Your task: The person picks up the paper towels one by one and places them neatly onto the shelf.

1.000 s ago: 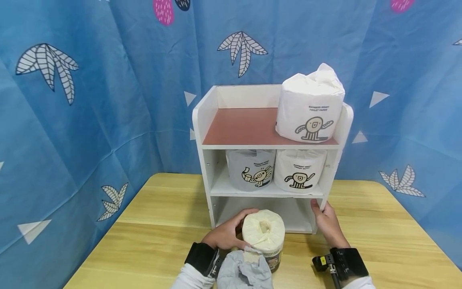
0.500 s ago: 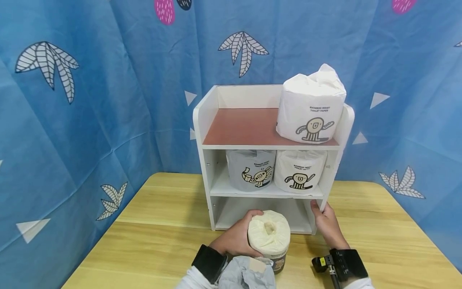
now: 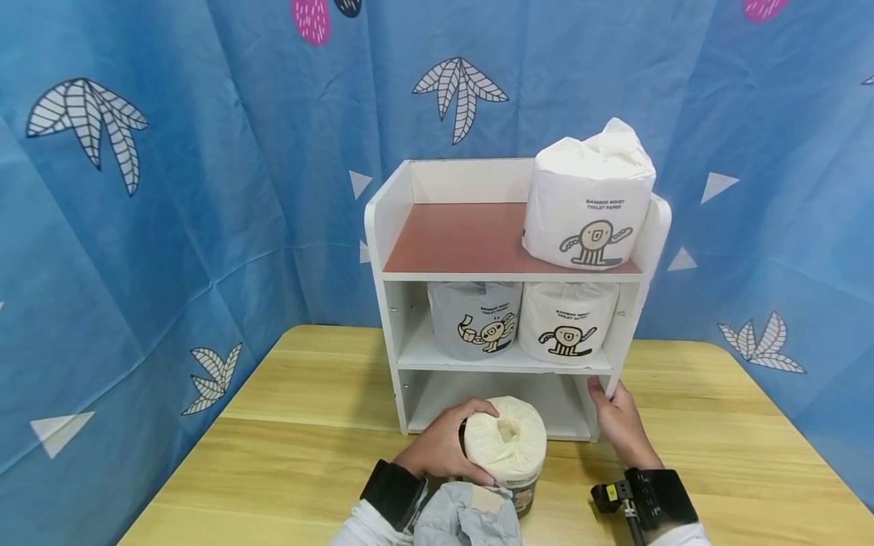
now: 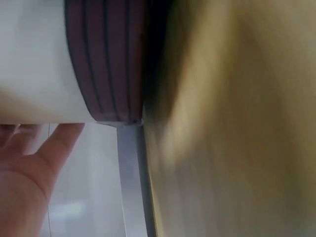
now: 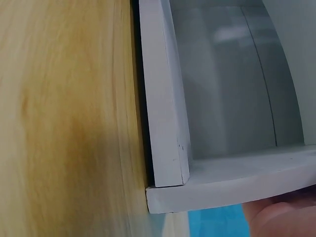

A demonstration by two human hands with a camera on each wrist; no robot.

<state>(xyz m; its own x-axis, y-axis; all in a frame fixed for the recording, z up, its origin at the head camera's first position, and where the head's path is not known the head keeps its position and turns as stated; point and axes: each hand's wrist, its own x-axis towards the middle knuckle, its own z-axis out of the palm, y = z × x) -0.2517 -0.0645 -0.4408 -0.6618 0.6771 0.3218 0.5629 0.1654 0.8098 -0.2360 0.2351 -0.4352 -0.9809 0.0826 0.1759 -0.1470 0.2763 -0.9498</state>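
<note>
My left hand (image 3: 444,449) grips an unwrapped cream toilet paper roll (image 3: 506,442) standing on end on the wooden table (image 3: 307,425), just in front of the bottom opening of a white shelf unit (image 3: 389,227). The left wrist view shows the roll's brown printed band (image 4: 106,59) and my fingers (image 4: 34,163) beside it. My right hand (image 3: 614,417) holds the unit's lower right side panel, thumb on its front edge. In the right wrist view that panel (image 5: 165,98) fills the middle, with a fingertip (image 5: 281,217) at the bottom.
A wrapped roll (image 3: 587,201) stands at the right of the brown top shelf. Two wrapped rolls (image 3: 474,318) (image 3: 567,318) fill the middle shelf. Crumpled grey wrapping (image 3: 464,516) lies near the table's front edge. A blue patterned curtain (image 3: 171,189) hangs behind.
My left hand has shifted the roll slightly to the right, closer to the bottom opening. The right hand has stayed on the shelf's side.
</note>
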